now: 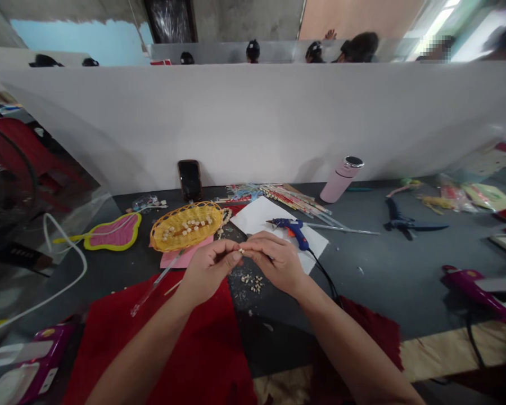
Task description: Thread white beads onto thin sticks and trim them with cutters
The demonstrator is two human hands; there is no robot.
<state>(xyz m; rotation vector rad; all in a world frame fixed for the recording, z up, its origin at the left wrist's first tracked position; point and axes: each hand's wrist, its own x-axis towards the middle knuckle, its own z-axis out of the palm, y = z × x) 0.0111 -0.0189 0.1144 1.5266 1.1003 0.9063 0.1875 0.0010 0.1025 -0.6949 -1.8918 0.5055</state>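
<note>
My left hand [213, 264] and my right hand [274, 256] meet fingertip to fingertip over the dark table. Pinched between them is a small pale bead-like piece [242, 251], too small to make out fully. Just below my hands lies a loose pile of similar small pale pieces [253, 282]. Left of my left hand, a yellow woven basket [185, 226] holds several pale clusters. A blue glue gun [293, 226] rests on a white sheet [259, 216] beyond my right hand. Red cloth [202, 349] lies under my left forearm.
At the back stand a phone [190, 180], a bundle of patterned sticks [287, 197] and a pink bottle [341, 180] against a white partition [253, 124]. A pink-and-yellow paddle [113, 232] lies left, a dark blue bird-shaped item [405, 220] right. Cables cross the table. People sit behind the partition.
</note>
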